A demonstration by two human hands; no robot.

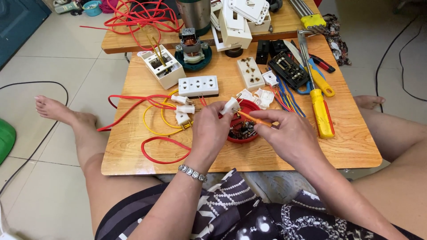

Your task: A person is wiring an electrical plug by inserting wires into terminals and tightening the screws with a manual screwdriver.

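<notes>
My left hand [210, 129] holds a small white two-pin plug [230, 106] above the low wooden table [133, 146]. My right hand [284, 133] grips a thin orange-handled screwdriver [253, 118], its tip pointing at the plug. Just under both hands sits a red round lid [249, 106] filled with small screws and metal parts. Three more white plugs [183, 109] lie left of my left hand, joined to red and yellow wires [153, 116].
A white triple socket strip [198, 86], an open white socket box [162, 66], a small motor [191, 46], white socket parts [260, 97], a black switch block [289, 69] and a big yellow screwdriver [321, 111] crowd the table. Black cables cross the tiled floor.
</notes>
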